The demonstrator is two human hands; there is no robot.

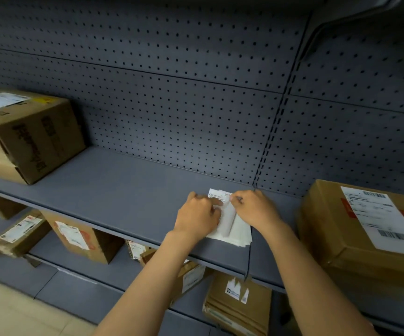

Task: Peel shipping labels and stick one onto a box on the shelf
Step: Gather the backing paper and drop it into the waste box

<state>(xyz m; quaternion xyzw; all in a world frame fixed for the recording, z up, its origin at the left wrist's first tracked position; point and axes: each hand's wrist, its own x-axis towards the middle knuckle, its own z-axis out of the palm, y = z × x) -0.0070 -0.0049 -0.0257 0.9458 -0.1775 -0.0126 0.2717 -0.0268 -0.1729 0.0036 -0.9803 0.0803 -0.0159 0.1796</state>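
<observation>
A small stack of white shipping labels (238, 230) lies on the grey shelf (123, 190), near its front edge. My left hand (197, 215) presses on the stack's left side, fingers pinched at the top label's far end. My right hand (253, 209) pinches the same label's far edge, and a curl of white paper stands up between my hands. A brown cardboard box (337, 229) with a large white label stuck on its top sits at the right. Another brown box (33, 139) with a label stands at the far left of the shelf.
A dark pegboard wall (196, 105) backs the shelf. Below it, a lower shelf holds several labelled brown boxes (79, 236) and a parcel (238, 304). Beige floor (9, 309) shows at the bottom left.
</observation>
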